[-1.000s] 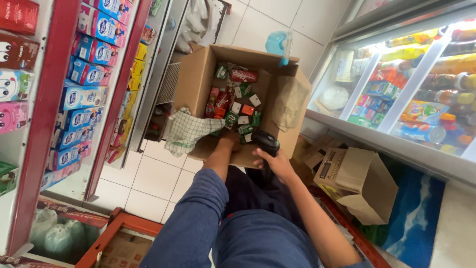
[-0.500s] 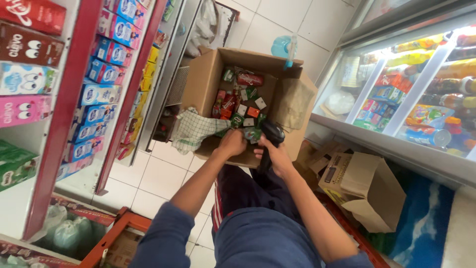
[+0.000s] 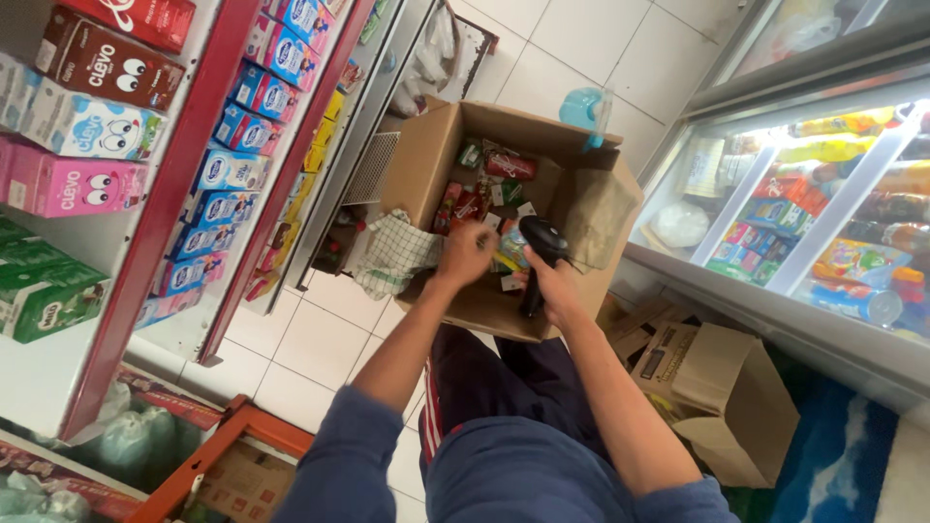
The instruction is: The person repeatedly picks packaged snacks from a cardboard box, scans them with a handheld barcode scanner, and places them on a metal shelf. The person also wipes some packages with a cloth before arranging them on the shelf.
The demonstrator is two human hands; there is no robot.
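Left hand moved deeper into box; scanner beside it.

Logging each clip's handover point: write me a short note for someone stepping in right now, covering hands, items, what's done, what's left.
Left hand: inside the open cardboard box, fingers closed among the small packets; whether it grips one is unclear.
Right hand: holds a black handheld scanner over the box.
A checked cloth hangs over the box's near-left edge.
Done: box opened, packets exposed.
Left: packets are all still in the box; none set out.
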